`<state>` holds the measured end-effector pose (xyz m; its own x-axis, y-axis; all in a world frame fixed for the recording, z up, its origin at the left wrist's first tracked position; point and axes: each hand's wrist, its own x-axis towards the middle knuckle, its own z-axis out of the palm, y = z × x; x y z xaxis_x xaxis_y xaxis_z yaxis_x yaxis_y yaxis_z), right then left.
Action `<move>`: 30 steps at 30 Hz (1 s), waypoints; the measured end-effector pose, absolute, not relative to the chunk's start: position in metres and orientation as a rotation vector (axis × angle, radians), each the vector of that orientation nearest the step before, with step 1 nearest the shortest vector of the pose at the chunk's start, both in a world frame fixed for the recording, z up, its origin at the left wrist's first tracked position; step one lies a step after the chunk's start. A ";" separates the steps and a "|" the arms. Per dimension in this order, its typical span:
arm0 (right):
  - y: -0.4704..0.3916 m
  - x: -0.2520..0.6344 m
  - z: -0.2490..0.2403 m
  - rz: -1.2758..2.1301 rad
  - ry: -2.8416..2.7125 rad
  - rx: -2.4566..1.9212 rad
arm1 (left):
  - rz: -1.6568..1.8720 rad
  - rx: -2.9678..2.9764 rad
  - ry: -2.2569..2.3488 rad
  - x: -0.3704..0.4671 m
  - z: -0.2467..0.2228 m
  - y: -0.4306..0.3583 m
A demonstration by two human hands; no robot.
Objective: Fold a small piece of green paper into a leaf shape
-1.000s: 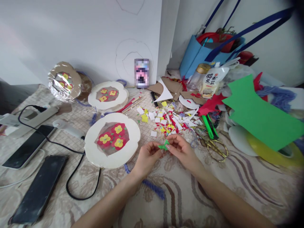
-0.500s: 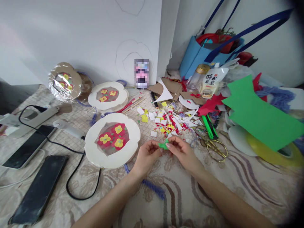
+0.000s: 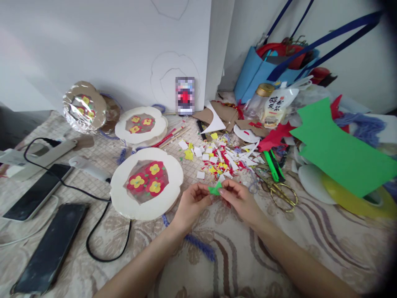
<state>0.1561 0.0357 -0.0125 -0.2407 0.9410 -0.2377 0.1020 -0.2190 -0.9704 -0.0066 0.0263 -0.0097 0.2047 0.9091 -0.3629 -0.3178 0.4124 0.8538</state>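
Observation:
A small piece of green paper (image 3: 215, 188) is pinched between my two hands, just in front of the heap of paper scraps (image 3: 221, 159). My left hand (image 3: 194, 203) has its fingers closed on the left end of the piece. On the right end, the thumb and fingers of my right hand (image 3: 238, 199) are closed. To the left of my hands lies a white scalloped frame (image 3: 119, 192) with red and yellow paper flowers in its middle. A second such frame (image 3: 122, 130) lies behind it.
Gold-handled scissors (image 3: 283, 198) and a green cutter (image 3: 273, 165) lie right of my hands, beside a large green sheet (image 3: 344, 149). Phones (image 3: 51, 248), cables and a glue gun (image 3: 89, 167) are at the left. A blue bag (image 3: 248, 76) stands behind.
The green piece has shifted and turned slightly between my fingers, and more of it shows above them. Both hands have barely moved. The picture on the propped phone has changed.

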 end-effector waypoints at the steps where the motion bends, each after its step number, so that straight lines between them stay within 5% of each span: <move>1: 0.036 0.156 -0.013 1.536 -1.324 -1.305 | 0.954 0.725 1.011 -0.006 -0.010 0.026; 30: 0.033 0.152 -0.013 1.547 -1.310 -1.298 | 0.909 0.776 1.053 -0.006 -0.009 0.026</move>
